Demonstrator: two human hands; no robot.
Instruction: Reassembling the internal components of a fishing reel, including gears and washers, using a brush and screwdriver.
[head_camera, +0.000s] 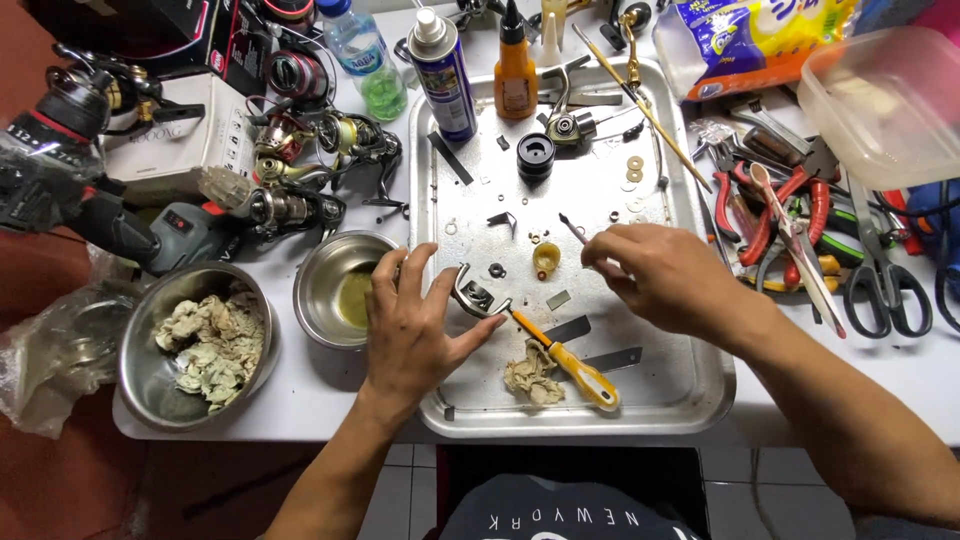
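My left hand (415, 325) rests on the metal tray (690, 390) and pinches a curved grey metal reel part (474, 296) at its left side. My right hand (660, 275) hovers over the tray's middle and holds a thin pointed tool (572, 229) between its fingertips. Between the two hands lie a small yellow cap (546, 259) and a small black ring (497, 270). A yellow-handled screwdriver (572, 364) lies just below the grey part, beside a crumpled dirty rag (530, 377). Several small washers and screws are scattered on the tray.
Left of the tray stand a small steel bowl (325, 275) with yellowish liquid and a larger bowl (145, 375) of used rags. Fishing reels (300, 165) and a power drill (90, 200) sit far left. Spray can (443, 70), orange bottle (515, 65), pliers and scissors (880, 275) lie around.
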